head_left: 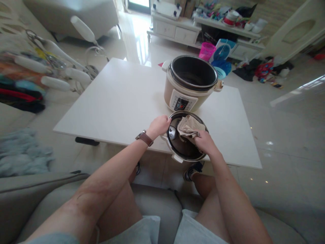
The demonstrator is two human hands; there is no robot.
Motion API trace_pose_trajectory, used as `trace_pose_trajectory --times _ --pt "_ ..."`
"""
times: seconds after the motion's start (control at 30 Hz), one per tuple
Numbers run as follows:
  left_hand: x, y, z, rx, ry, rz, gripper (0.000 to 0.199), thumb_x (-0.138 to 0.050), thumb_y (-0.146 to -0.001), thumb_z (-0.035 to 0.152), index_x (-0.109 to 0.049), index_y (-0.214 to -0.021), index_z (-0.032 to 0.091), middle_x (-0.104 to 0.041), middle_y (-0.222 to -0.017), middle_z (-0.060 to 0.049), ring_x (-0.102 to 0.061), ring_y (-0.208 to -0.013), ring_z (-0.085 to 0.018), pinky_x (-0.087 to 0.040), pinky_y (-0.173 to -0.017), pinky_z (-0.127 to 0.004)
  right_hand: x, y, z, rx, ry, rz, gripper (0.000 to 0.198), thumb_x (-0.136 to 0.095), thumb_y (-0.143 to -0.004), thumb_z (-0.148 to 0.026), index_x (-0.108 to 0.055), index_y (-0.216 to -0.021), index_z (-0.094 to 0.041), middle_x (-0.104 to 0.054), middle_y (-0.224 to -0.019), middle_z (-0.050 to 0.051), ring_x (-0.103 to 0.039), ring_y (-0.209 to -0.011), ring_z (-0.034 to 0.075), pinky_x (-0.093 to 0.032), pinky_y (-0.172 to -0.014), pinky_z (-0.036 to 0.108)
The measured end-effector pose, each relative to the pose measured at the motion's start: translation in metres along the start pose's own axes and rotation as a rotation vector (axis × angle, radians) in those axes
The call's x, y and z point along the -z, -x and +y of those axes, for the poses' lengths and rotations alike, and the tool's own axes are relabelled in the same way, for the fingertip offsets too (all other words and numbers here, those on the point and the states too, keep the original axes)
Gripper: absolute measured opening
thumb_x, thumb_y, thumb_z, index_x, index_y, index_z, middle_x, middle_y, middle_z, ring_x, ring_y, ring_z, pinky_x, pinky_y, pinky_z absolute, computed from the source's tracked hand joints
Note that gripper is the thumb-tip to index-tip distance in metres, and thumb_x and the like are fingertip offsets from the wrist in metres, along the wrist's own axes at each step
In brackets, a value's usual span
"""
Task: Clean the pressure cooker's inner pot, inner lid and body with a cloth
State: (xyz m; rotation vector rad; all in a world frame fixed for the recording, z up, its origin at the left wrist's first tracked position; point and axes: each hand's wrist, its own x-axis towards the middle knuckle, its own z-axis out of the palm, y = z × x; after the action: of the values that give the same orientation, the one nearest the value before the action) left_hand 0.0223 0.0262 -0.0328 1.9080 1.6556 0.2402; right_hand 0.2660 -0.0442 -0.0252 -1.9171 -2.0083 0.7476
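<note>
My left hand (159,125) grips the rim of a round pressure cooker lid (184,148), fingers closed round its left edge. The lid is tilted with its dark inner side facing me, over the near edge of the table. A beige cloth (190,126) is bunched in my right hand (204,141) and lies against the inside of the lid. A silver valve fitting shows on the lid's left inner side. Just beyond stands the pressure cooker (186,86), lidless and upright, its dark inner pot (194,69) visible and its control panel facing me.
The white table (122,95) carries the cooker. A grey sofa (157,200) is beneath me. To the left are a lamp with white shades (82,28) and piled fabrics. Across the floor stand a white cabinet (175,32), a pink basket (207,51) and blue plastic items.
</note>
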Motion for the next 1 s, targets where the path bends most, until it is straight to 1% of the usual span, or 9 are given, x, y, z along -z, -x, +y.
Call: trace_pose_trajectory --times 0.17,0.33,0.37,0.47,0.6,0.73,0.83,0.9,1.0 --pt "0.0 0.001 0.003 -0.005 -0.015 -0.013 0.046 -0.038 -0.108 0.041 -0.076 -0.104 0.016 -0.078 -0.118 -0.021 -0.072 -0.111 -0.029 -0.05 -0.096 -0.036 0.006 0.015 0.002 0.109 -0.111 -0.129 0.031 -0.055 -0.088 -0.018 -0.083 -0.098 -0.026 -0.084 -0.101 0.003 -0.074 -0.104 0.026 -0.056 -0.099 0.036" --pt "-0.001 0.005 0.003 -0.028 -0.016 -0.002 0.046 -0.035 -0.109 0.037 -0.076 -0.106 0.016 -0.078 -0.121 -0.021 -0.072 -0.113 -0.029 -0.05 -0.096 -0.036 -0.019 0.027 -0.026 0.19 -0.251 -0.033 0.041 -0.053 -0.09 -0.019 -0.078 -0.122 -0.026 -0.082 -0.119 0.003 -0.073 -0.112 0.027 -0.054 -0.099 0.035" --pt "-0.001 0.005 0.003 -0.031 -0.017 0.001 0.046 -0.035 -0.109 0.037 -0.076 -0.106 0.016 -0.078 -0.12 -0.021 -0.072 -0.112 -0.029 -0.05 -0.095 -0.036 -0.026 0.028 -0.032 0.204 -0.27 -0.009 0.04 -0.053 -0.091 -0.019 -0.078 -0.122 -0.026 -0.082 -0.118 0.004 -0.073 -0.112 0.027 -0.055 -0.096 0.034" --pt "-0.001 0.005 0.002 -0.03 -0.01 0.011 0.044 -0.037 -0.108 0.037 -0.076 -0.106 0.017 -0.078 -0.12 -0.02 -0.072 -0.112 -0.03 -0.05 -0.094 -0.036 -0.037 0.029 -0.042 0.211 -0.215 -0.02 0.034 -0.058 -0.085 -0.017 -0.079 -0.111 -0.023 -0.083 -0.105 0.005 -0.074 -0.097 0.026 -0.053 -0.085 0.031" --pt "-0.001 0.003 0.001 -0.044 0.023 0.01 0.045 -0.038 -0.107 0.038 -0.077 -0.107 0.018 -0.078 -0.12 -0.02 -0.072 -0.113 -0.03 -0.05 -0.095 -0.037 -0.025 0.025 -0.037 0.221 -0.126 -0.102 0.022 -0.064 -0.081 -0.016 -0.08 -0.094 -0.021 -0.082 -0.092 0.004 -0.072 -0.088 0.023 -0.048 -0.077 0.027" --pt "0.0 0.001 -0.001 -0.055 0.037 0.0 0.046 -0.037 -0.106 0.038 -0.078 -0.104 0.017 -0.079 -0.119 -0.02 -0.072 -0.111 -0.03 -0.05 -0.093 -0.037 -0.004 0.021 -0.02 0.115 0.099 -0.102 0.017 -0.067 -0.084 -0.023 -0.082 -0.09 -0.025 -0.083 -0.089 0.005 -0.074 -0.085 0.024 -0.044 -0.071 0.027" --pt "0.002 0.0 -0.002 -0.062 0.045 -0.008 0.046 -0.038 -0.106 0.039 -0.078 -0.1 0.018 -0.08 -0.116 -0.019 -0.072 -0.108 -0.03 -0.05 -0.091 -0.037 0.005 0.02 -0.007 -0.027 0.311 0.012 0.032 -0.066 -0.082 -0.022 -0.084 -0.107 -0.031 -0.084 -0.101 0.009 -0.075 -0.09 0.028 -0.044 -0.07 0.03" --pt "0.003 0.0 -0.001 -0.059 0.05 -0.012 0.046 -0.038 -0.106 0.039 -0.078 -0.099 0.018 -0.08 -0.115 -0.018 -0.072 -0.108 -0.029 -0.051 -0.091 -0.037 0.008 0.018 -0.001 -0.079 0.367 0.067 0.04 -0.065 -0.084 -0.023 -0.082 -0.119 -0.033 -0.084 -0.111 0.009 -0.076 -0.095 0.031 -0.046 -0.072 0.031" --pt "0.003 0.0 0.0 -0.039 0.042 -0.014 0.046 -0.038 -0.106 0.039 -0.078 -0.099 0.018 -0.08 -0.117 -0.018 -0.072 -0.109 -0.029 -0.051 -0.092 -0.037 0.009 0.016 0.004 -0.075 0.359 0.044 0.041 -0.062 -0.085 -0.021 -0.081 -0.119 -0.033 -0.083 -0.114 0.008 -0.076 -0.1 0.031 -0.048 -0.075 0.032"
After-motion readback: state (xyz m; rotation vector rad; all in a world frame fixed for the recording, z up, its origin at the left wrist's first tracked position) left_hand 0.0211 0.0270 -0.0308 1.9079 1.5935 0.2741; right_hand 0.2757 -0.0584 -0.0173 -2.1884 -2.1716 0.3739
